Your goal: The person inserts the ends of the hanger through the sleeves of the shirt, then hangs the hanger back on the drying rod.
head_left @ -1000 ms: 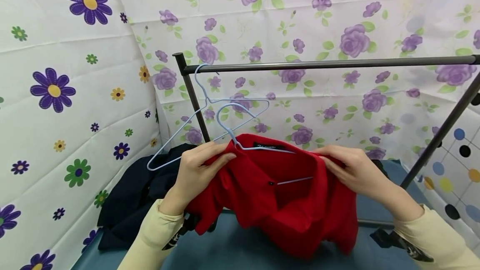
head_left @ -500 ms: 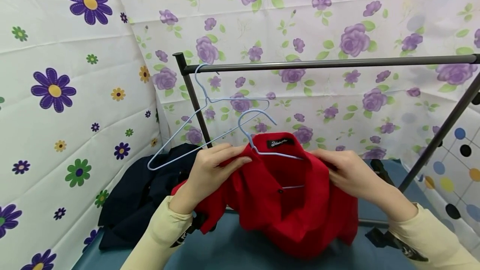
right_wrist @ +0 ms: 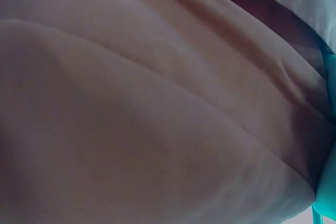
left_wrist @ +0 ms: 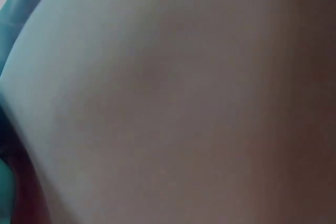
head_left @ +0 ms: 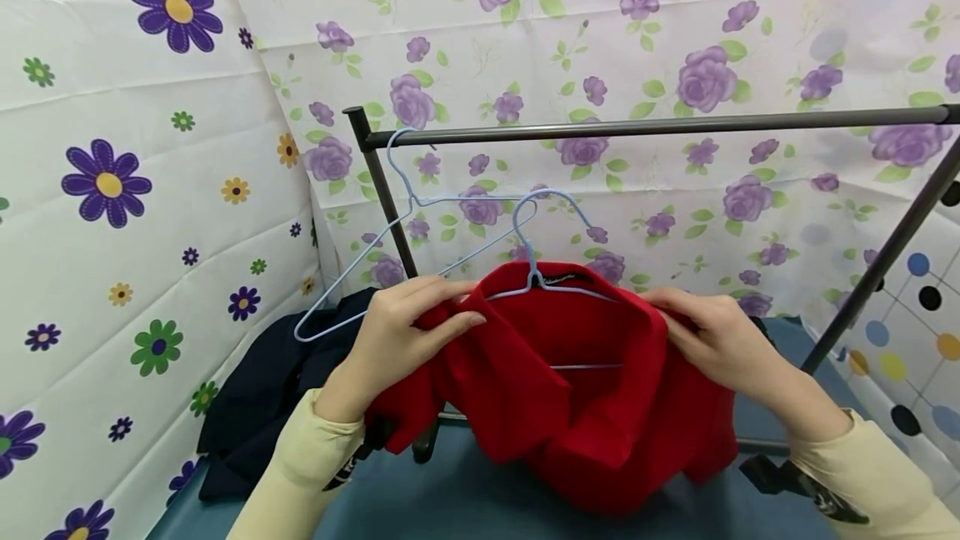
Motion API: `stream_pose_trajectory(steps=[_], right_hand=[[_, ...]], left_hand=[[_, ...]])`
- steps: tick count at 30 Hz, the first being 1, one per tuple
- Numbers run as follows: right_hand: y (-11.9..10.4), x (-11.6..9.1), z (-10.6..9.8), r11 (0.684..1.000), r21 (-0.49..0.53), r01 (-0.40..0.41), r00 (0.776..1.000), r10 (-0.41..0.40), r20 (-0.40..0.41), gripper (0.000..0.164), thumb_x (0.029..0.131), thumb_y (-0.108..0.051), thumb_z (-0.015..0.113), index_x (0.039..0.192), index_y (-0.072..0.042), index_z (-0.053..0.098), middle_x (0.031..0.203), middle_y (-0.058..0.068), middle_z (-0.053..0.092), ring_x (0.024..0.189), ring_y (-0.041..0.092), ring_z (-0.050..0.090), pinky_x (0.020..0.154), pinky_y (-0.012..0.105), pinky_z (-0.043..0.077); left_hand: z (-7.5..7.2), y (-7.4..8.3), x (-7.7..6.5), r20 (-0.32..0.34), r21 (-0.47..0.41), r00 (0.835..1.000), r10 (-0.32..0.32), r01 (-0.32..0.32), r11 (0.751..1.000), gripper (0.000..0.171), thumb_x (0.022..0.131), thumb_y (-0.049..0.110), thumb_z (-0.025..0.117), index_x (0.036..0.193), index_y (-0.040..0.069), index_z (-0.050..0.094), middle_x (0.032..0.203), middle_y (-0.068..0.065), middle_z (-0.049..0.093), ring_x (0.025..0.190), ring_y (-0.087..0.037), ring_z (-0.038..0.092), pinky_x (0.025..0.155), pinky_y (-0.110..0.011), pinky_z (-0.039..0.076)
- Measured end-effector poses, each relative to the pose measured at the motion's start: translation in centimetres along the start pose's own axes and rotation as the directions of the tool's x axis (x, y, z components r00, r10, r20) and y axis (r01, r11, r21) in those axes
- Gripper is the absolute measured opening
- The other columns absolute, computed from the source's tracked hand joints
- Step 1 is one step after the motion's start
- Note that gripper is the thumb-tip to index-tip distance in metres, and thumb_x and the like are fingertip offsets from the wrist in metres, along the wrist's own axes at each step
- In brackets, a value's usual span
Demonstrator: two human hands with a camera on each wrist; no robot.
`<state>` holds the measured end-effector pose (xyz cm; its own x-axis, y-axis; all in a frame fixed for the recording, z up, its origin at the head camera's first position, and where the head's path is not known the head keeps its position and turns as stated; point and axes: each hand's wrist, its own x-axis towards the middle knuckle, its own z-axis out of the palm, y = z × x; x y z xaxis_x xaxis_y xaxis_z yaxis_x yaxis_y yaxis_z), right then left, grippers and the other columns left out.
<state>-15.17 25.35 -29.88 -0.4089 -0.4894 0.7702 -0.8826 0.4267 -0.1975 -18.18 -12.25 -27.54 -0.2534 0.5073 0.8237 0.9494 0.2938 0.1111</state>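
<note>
A red collared shirt (head_left: 517,407) is held up in the head view, with a light blue hanger (head_left: 533,257) inside it. The hanger's hook rises from the neck opening, in front of the dark label. My left hand (head_left: 393,332) pinches the shirt at its left shoulder, thumb toward me. At the other shoulder my right hand (head_left: 716,340) grips the cloth, its fingertips partly behind the fabric. The hanger's ends are hidden under the shirt. Blurred close cloth fills most of the left wrist view. Folded fabric (right_wrist: 157,103) covers the right wrist view.
Behind the shirt stands a dark metal clothes rack (head_left: 637,130). A second blue hanger (head_left: 352,273) hangs bare at the left end of its bar. Dark navy clothing (head_left: 262,398) lies at the left on the blue-grey surface (head_left: 420,498). Flower-printed sheets surround the rack.
The hanger's hook has moved right and become more upright, now centred in the collar. Both hands still hold the shoulders; they shifted right, then slightly apart, and the collar has spread wider.
</note>
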Motion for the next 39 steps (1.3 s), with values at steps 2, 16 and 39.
stream_pose_trajectory(steps=[2,16,39], right_hand=[[0.1,-0.1,-0.2,1.0,-0.014,0.005,1.0,-0.006,-0.019,0.024,0.105,-0.023,0.054,0.115,-0.007,0.069,0.092,0.005,0.072,0.064,0.001,0.058,0.055,0.014,0.047],[0.8,-1.3,-1.3,0.999,-0.032,-0.039,0.995,0.036,-0.092,0.023,0.102,-0.02,0.058,0.112,-0.004,0.071,0.089,0.001,0.071,0.06,0.001,0.055,0.053,0.013,0.046],[0.8,-2.2,-2.2,0.994,-0.011,-0.105,0.989,0.103,-0.106,0.026,0.09,0.004,0.071,0.115,-0.007,0.073,0.101,-0.005,0.073,0.069,0.001,0.064,0.06,0.015,0.053]], left_hand=[[-0.8,-0.2,-0.2,0.021,0.025,1.0,-0.021,0.02,0.999,0.035,0.094,0.034,0.072,0.119,0.011,0.075,0.097,0.0,0.073,0.08,-0.008,0.064,0.069,-0.02,0.053],[-3.9,-1.2,-2.5,0.143,0.129,0.977,-0.159,0.141,0.982,0.023,0.087,0.017,0.08,0.11,0.019,0.078,0.086,0.012,0.064,0.071,-0.005,0.054,0.063,-0.022,0.048],[-1.8,-1.7,-3.2,0.172,-0.173,0.974,-0.151,0.18,0.968,0.02,0.093,-0.006,0.066,0.094,0.013,0.074,0.069,0.007,0.061,0.06,-0.005,0.051,0.056,-0.02,0.045]])
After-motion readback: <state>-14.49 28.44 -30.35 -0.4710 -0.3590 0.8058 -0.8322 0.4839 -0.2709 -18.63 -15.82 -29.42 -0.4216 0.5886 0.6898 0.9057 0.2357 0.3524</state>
